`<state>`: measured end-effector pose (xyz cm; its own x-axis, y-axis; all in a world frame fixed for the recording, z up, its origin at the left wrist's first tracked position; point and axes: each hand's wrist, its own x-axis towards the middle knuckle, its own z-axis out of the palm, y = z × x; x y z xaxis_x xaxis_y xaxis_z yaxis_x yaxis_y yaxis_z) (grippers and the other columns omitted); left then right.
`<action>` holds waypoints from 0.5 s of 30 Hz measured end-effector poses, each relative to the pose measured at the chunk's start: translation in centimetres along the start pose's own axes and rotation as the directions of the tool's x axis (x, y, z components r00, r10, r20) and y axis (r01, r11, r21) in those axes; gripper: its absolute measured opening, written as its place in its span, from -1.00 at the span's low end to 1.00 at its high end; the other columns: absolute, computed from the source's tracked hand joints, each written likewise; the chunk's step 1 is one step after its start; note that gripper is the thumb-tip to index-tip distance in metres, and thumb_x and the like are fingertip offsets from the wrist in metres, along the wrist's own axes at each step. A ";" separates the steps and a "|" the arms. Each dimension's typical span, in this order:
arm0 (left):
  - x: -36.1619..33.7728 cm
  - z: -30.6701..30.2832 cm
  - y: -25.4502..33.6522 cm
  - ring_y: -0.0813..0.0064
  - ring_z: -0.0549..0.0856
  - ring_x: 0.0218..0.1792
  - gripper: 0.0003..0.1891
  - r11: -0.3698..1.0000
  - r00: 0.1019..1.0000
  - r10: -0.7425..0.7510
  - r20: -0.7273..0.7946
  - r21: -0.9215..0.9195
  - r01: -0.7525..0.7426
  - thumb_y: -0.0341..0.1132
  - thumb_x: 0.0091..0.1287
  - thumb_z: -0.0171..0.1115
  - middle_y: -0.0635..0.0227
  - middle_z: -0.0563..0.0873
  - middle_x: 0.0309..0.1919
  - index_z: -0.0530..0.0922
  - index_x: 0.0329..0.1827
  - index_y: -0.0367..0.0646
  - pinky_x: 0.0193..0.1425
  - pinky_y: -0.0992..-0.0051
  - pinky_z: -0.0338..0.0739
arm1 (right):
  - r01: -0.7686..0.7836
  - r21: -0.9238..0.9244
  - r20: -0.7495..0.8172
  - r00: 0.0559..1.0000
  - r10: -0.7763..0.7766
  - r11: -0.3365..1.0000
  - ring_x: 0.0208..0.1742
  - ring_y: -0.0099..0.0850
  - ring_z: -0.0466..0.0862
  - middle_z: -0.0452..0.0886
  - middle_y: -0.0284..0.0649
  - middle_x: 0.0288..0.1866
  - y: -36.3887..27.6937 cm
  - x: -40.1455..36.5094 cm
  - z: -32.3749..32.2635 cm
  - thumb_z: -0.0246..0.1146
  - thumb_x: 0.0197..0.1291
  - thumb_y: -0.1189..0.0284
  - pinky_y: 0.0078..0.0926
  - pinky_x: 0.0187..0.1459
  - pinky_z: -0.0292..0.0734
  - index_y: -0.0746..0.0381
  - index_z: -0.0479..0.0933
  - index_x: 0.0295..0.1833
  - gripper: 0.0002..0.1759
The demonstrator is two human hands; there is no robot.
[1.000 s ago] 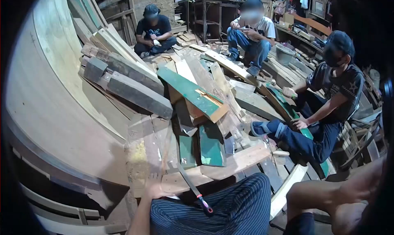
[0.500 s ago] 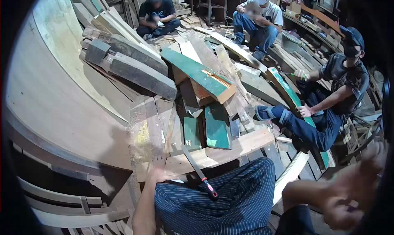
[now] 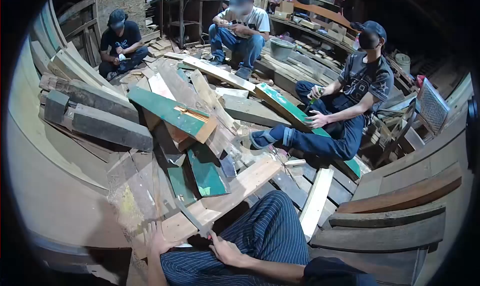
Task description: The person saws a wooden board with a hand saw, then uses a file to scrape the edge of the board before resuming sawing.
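My left hand (image 3: 157,240) lies with its fingers stretched over the near end of a pale wooden plank (image 3: 245,185). Beside it, my right hand (image 3: 226,251) is closed around the handle of a long, narrow file-like tool (image 3: 187,213). The tool's grey metal length slants across the plank, pointing away to the upper left. Most of its handle is hidden by my fingers. The plank runs in front of my knees, its left end under my left hand. Just beyond it lie green-painted board pieces (image 3: 207,170).
A splintered green board (image 3: 167,111) tops the wood pile, with dark beams (image 3: 112,126) to its left. At the right, a person (image 3: 357,91) holds a tool against a green-topped beam (image 3: 285,106). Two other people sit farther back. Curved wooden slats (image 3: 400,193) rest at my right.
My right hand has come in from the far right and taken hold of the file-like tool, which lay across my lap. The view has turned right; my left hand stays on the plank.
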<state>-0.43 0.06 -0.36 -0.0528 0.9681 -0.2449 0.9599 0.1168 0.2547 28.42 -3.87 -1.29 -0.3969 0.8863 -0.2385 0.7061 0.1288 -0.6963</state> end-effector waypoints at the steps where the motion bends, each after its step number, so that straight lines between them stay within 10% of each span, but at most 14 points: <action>1: 0.2 0.4 -0.4 -0.04 0.41 0.36 0.33 1.000 1.000 -0.006 0.011 0.005 0.006 0.53 -0.43 0.59 0.00 0.49 0.20 0.41 0.33 -0.33 0.48 -0.11 0.25 | -0.069 0.029 0.055 0.996 0.067 0.997 -0.11 0.28 0.70 0.63 0.29 0.02 -0.6 0.0 -0.3 0.22 0.45 0.34 0.18 -0.12 0.64 0.29 0.00 0.60 -0.23; 4: 0.5 1.8 -1.2 -0.05 0.40 0.39 0.34 1.000 0.999 0.008 -0.044 0.019 -0.007 0.53 -0.44 0.59 -0.01 0.48 0.21 0.40 0.34 -0.32 0.49 -0.08 0.25 | 0.067 0.123 -0.139 0.989 -0.050 0.990 -0.20 0.27 0.71 0.64 0.25 0.00 0.1 0.2 0.0 0.20 0.45 0.35 0.17 -0.20 0.66 0.22 0.09 0.59 -0.30; 15: 0.4 0.4 -0.5 -0.06 0.41 0.37 0.28 1.000 1.000 0.001 -0.007 -0.001 -0.001 0.50 -0.42 0.61 -0.03 0.48 0.18 0.42 0.29 -0.29 0.51 -0.08 0.23 | 0.047 -0.262 0.161 0.987 -0.004 0.964 -0.33 0.14 0.75 0.66 0.21 -0.16 -1.9 -8.1 -6.2 0.20 0.37 0.45 0.09 -0.31 0.70 0.20 0.09 0.66 -0.21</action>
<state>-0.82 0.33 -0.95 -0.0535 0.9698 -0.2380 0.9596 0.1158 0.2563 33.95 -8.53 6.21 -0.4889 0.8029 -0.3412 0.8157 0.2821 -0.5050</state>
